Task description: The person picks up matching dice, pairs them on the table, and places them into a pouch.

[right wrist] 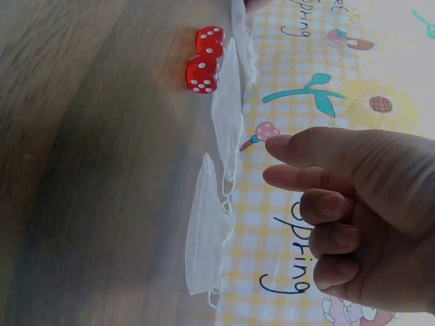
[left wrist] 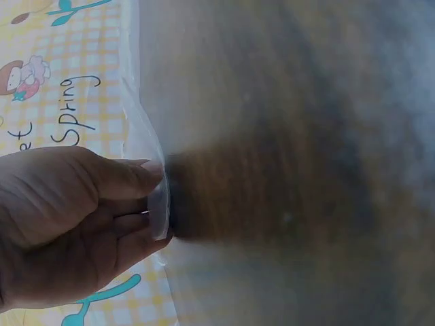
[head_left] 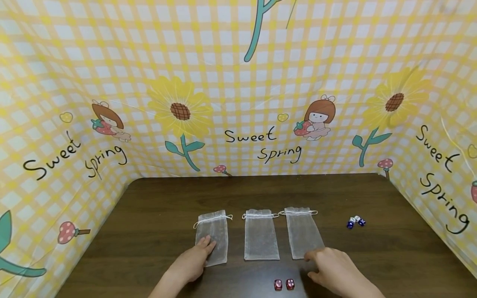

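Three white sheer drawstring pouches lie flat in a row: a left pouch [head_left: 220, 244], a middle pouch [head_left: 261, 238] and a right pouch [head_left: 302, 234]. My left hand [head_left: 193, 260] rests its fingertips on the left pouch, whose pale edge [left wrist: 159, 210] meets the thumb and fingers in the left wrist view. Beside the lower right corner of the right pouch hovers my right hand [head_left: 333, 267], holding nothing; thumb and index finger stand apart, the other fingers loosely curled [right wrist: 340, 238]. Two red dice [head_left: 290, 284] sit side by side below the pouches, near the right hand.
Right of the pouches is a small cluster of blue dice [head_left: 362, 222] and white dice [head_left: 352, 220]. A dark wooden table [head_left: 160, 203] carries everything. Yellow checked cloth [head_left: 238, 103] with printed flowers stands as walls behind and on both sides.
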### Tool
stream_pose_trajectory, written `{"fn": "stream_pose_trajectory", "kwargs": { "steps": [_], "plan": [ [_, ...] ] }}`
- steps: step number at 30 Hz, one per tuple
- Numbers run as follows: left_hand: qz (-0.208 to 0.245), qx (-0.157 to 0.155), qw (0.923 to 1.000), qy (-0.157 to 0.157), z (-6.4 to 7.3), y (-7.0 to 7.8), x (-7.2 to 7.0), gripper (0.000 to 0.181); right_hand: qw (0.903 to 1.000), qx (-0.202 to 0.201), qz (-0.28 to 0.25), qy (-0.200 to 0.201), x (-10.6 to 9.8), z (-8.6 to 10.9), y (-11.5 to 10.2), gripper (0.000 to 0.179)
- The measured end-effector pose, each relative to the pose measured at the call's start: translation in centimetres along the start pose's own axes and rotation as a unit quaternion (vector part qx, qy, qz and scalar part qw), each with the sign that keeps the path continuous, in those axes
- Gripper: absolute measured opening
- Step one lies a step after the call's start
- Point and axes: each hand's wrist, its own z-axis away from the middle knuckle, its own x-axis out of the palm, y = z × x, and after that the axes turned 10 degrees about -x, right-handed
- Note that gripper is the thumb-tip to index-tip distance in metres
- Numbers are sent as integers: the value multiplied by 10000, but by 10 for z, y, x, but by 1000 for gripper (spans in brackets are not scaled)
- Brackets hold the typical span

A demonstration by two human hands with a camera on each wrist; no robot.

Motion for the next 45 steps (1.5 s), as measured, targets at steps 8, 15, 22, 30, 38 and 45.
{"fn": "stream_pose_trajectory", "kwargs": {
  "steps": [8,15,22,30,38,45],
  "plan": [
    [-282,300,9969,676,-3,-1,0,36,9998,-70,-6,166,0,2,1,20],
    [-327,427,9952,823,-1,1,-6,35,9995,14,106,308,-4,2,-2,19],
    [-461,438,9903,1232,5,13,-21,42,9988,-87,254,400,-5,1,-2,18],
    [-929,821,9740,1897,24,48,-45,43,9922,-350,516,1079,-10,-2,-8,17],
    [-1799,1355,9331,2802,47,81,-54,43,9744,-605,-303,2143,-14,-14,-22,9],
    [-1836,2067,8985,3411,54,102,-49,36,9290,-1037,-2219,2776,-14,-30,-38,9]
  ]
}}
